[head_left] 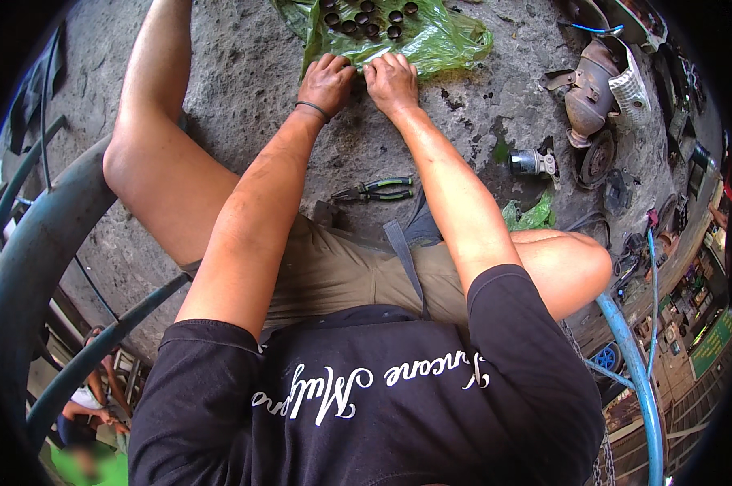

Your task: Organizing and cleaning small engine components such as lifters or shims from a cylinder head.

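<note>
A green plastic bag (pixel 431 49) lies spread on the rough grey ground, with several small dark round cup-shaped pieces (pixel 371 30) on it. My left hand (pixel 328 83), with a dark band at its wrist, is closed at the bag's near edge. Just to its right, my right hand (pixel 391 83) is closed too, fingers curled down toward the left one. The backs of both hands hide what the fingertips grip. Pliers (pixel 374 189) with green and black handles lie between my forearms, nearer my lap.
To the right lie a rusty metal exhaust part (pixel 590 93) with a perforated shield, a silver cylindrical part (pixel 528 162) and a dark disc (pixel 597 159). Green plastic (pixel 532 213) lies by my right knee. Blue pipes (pixel 637 389) stand at both sides; another person (pixel 98 397) is at lower left.
</note>
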